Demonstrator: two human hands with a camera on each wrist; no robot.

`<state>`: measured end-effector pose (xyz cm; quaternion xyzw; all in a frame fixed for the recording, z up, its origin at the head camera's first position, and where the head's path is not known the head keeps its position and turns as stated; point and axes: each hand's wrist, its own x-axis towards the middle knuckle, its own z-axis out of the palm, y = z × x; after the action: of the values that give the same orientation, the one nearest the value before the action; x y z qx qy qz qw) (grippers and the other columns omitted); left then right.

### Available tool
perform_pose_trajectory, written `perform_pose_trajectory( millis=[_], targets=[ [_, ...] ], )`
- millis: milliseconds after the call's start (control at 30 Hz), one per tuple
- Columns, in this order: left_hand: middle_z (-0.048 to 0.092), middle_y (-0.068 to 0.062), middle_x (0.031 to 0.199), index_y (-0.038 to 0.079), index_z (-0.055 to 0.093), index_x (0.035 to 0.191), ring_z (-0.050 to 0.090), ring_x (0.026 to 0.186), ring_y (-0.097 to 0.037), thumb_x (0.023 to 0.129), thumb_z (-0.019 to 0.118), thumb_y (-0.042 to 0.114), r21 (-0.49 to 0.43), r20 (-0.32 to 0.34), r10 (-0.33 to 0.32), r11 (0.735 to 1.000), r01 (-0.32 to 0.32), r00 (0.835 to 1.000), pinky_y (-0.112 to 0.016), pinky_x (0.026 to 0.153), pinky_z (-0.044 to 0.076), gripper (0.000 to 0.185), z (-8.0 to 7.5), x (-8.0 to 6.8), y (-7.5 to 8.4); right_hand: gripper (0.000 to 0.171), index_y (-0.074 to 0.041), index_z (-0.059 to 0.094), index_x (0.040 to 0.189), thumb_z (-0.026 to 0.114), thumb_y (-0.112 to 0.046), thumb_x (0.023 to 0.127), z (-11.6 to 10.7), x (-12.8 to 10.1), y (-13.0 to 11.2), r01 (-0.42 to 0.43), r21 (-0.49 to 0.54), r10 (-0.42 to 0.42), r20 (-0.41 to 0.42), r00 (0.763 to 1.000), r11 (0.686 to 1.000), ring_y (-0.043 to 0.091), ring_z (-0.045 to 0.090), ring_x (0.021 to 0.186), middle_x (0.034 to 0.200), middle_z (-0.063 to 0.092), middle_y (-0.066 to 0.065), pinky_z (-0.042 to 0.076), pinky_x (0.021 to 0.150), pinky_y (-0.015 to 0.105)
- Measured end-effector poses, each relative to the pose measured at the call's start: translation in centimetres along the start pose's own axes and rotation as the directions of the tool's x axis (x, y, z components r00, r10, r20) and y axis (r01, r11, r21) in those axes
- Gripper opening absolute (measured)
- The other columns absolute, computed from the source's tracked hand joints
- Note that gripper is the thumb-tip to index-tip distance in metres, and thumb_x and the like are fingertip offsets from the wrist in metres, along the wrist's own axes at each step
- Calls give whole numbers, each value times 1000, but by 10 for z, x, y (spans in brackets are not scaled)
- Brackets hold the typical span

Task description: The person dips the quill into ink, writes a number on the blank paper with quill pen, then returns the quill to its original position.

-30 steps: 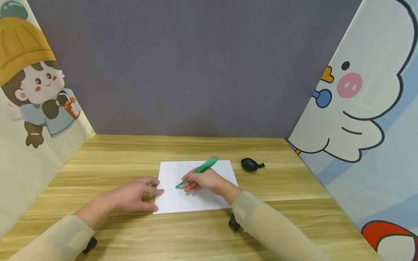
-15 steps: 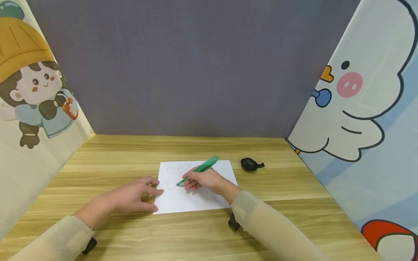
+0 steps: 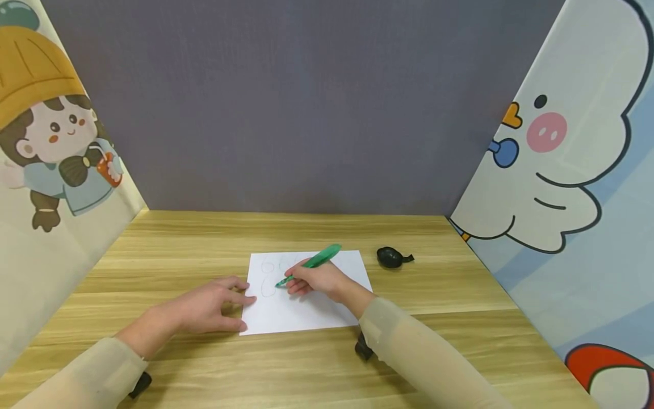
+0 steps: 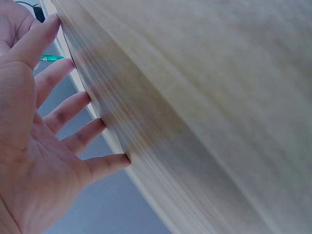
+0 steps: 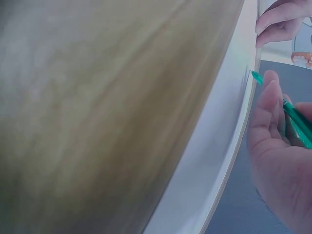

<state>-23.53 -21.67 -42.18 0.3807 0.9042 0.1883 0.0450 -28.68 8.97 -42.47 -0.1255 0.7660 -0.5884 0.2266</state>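
A white sheet of paper [image 3: 327, 312] lies on the wooden table, with faint rounded figures in its upper left part. My right hand [image 3: 319, 279] pinches a green pen [image 3: 323, 257], its tip at the paper beside the lower rounded stroke. In the right wrist view the green pen [image 5: 298, 123] passes between the thumb and fingers of my right hand [image 5: 280, 151]. At the paper's left edge rests my left hand [image 3: 212, 307], fingers spread and fingertips on the edge. The left wrist view shows my left hand [image 4: 48, 126] with its fingers extended to the surface.
A small black object with a short knotted-looking tail [image 3: 390, 258] lies right of the paper. The wooden table [image 3: 204, 233] ends at a grey back panel [image 3: 296, 113]. Cartoon-printed panels [image 3: 552, 170] stand on both sides.
The pen tip has moved slightly up the paper with my right hand, and the lower rounded stroke has lengthened on its right side. My left hand stays in place.
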Motion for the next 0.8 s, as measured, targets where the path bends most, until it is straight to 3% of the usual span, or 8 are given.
perform_pose_trajectory(
  millis=[800],
  targets=[
    [63,-20,150,14,75,142,63,135,-45,93,86,51,-10,10,3,1000,-3,1000,-65,110,55,62,2,2,-6,34,6,73,132,59,-16,111,4,6,-1,-10,-12,9,-9,1000,1000,15,81,92,112,83,19,68,82,30]
  ],
)
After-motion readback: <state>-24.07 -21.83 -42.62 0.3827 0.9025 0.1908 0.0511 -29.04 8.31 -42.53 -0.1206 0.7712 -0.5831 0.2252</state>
